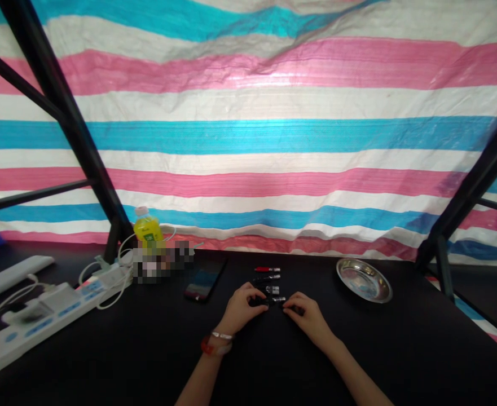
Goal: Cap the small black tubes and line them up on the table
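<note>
Low in the middle of the head view, my left hand [243, 307] is closed with thumb and fingertips around a short black piece with a silver end [278, 300]. My right hand [309, 317] is in a pinch just right of that silver end; whatever lies between its fingertips is too small to make out. Beyond them, in a column, lie a red piece with a silver tip [267, 269], a thin black piece with a silver tip [267, 278] and a thicker black piece with a wide silver end [272, 290].
A round metal dish [364, 281] sits at the right. Left of my hands are a phone [206, 279], a yellow drink bottle [147, 230] and a white power strip [49, 327] with cables. Black frame legs [66, 124] and a striped sheet [265, 135] border the black table [155, 349].
</note>
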A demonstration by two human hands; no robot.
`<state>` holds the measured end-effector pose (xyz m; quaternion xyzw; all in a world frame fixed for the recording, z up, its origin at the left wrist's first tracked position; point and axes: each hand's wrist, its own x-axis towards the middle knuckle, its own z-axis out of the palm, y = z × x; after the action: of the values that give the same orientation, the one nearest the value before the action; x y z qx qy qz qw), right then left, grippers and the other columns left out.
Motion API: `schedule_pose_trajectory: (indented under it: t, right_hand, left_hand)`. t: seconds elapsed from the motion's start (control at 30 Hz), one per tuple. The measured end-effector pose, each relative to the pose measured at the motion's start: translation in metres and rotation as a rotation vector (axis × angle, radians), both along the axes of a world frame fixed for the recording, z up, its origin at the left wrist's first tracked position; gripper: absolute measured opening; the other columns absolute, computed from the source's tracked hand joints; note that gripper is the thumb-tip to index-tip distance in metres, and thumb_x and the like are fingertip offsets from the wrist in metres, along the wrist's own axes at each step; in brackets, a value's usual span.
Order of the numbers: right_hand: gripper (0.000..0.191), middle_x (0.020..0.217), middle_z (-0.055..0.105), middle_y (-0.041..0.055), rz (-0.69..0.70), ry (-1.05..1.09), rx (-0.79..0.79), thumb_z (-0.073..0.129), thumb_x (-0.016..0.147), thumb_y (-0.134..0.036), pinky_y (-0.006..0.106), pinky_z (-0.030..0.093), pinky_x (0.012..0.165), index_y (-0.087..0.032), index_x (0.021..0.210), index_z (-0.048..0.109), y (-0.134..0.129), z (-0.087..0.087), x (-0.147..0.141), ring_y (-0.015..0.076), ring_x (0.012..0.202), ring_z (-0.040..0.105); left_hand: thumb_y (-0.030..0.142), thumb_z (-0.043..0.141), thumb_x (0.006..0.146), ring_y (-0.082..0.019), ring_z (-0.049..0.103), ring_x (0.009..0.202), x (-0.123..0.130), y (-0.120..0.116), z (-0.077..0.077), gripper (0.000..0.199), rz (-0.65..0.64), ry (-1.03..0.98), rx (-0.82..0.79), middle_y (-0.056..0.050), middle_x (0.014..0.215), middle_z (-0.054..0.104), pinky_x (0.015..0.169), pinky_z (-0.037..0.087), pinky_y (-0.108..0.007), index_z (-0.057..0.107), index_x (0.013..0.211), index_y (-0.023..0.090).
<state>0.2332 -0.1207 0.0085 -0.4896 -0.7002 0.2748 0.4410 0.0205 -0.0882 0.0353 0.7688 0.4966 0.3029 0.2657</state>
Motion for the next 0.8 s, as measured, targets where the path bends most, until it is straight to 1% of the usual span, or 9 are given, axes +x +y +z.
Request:
schedule_pose_trajectory:
  t: [0.07,0.2,0.3,0.43,0.67,0.8]
  right_hand:
    - [0.011,0.075,0.062,0.0024,-0.001,0.008,0.001,0.062,0.074,-0.027,0.025,0.041,0.052,-0.021,0.073,0.072,-0.0013,0.0003,-0.0032,0.0112,0.053,0.05]
    - [0.011,0.077,0.061,0.0028,0.029,0.002,0.027,0.06,0.075,-0.025,0.024,0.042,0.051,-0.021,0.075,0.071,-0.0027,-0.0006,-0.0046,0.0111,0.054,0.05]
    - [0.012,0.08,0.059,0.0037,0.049,-0.032,0.03,0.058,0.074,-0.019,0.023,0.042,0.052,-0.019,0.078,0.069,-0.0031,-0.0019,-0.004,0.0105,0.056,0.051]
    - [0.014,0.083,0.058,0.0045,0.065,-0.07,0.024,0.055,0.074,-0.013,0.023,0.043,0.055,-0.018,0.08,0.068,-0.0033,-0.0018,-0.0039,0.0107,0.059,0.052]
    - [0.015,0.08,0.061,0.0038,0.096,-0.108,0.027,0.054,0.079,-0.016,0.024,0.044,0.056,-0.019,0.078,0.068,-0.0039,-0.0001,-0.006,0.0118,0.061,0.054]
    - [0.015,0.083,0.063,0.0042,0.101,-0.124,0.047,0.053,0.081,-0.018,0.024,0.047,0.06,-0.02,0.079,0.068,-0.0037,-0.0019,-0.0067,0.0132,0.065,0.057]
  left_hand:
    - [0.032,0.071,0.064,-0.013,0.052,0.068,-0.0022,0.0014,-0.0001,0.022,0.001,0.006,-0.012,0.0,0.077,0.056,0.059,0.04,-0.024,0.073,0.083,0.023]
    - [0.033,0.072,0.063,-0.013,0.052,0.068,-0.0073,0.0056,-0.0049,0.022,-0.001,-0.001,-0.023,0.0,0.077,0.057,0.059,0.039,-0.024,0.074,0.083,0.024]
    - [0.035,0.072,0.062,-0.013,0.051,0.068,-0.0091,0.008,-0.0082,0.024,-0.002,0.006,-0.05,0.0,0.079,0.057,0.06,0.038,-0.024,0.074,0.084,0.024]
    - [0.035,0.073,0.062,-0.014,0.051,0.069,-0.0092,0.0084,-0.0079,0.026,-0.011,0.017,-0.082,-0.001,0.081,0.057,0.061,0.038,-0.024,0.075,0.085,0.025]
    - [0.038,0.072,0.063,-0.013,0.05,0.068,-0.0098,0.0092,-0.0066,0.026,-0.04,0.015,-0.084,0.0,0.08,0.054,0.061,0.036,-0.024,0.075,0.086,0.026]
    - [0.039,0.072,0.062,-0.013,0.049,0.067,-0.0096,0.0094,-0.0066,0.026,-0.04,0.023,-0.089,0.0,0.08,0.053,0.06,0.036,-0.024,0.075,0.085,0.025]
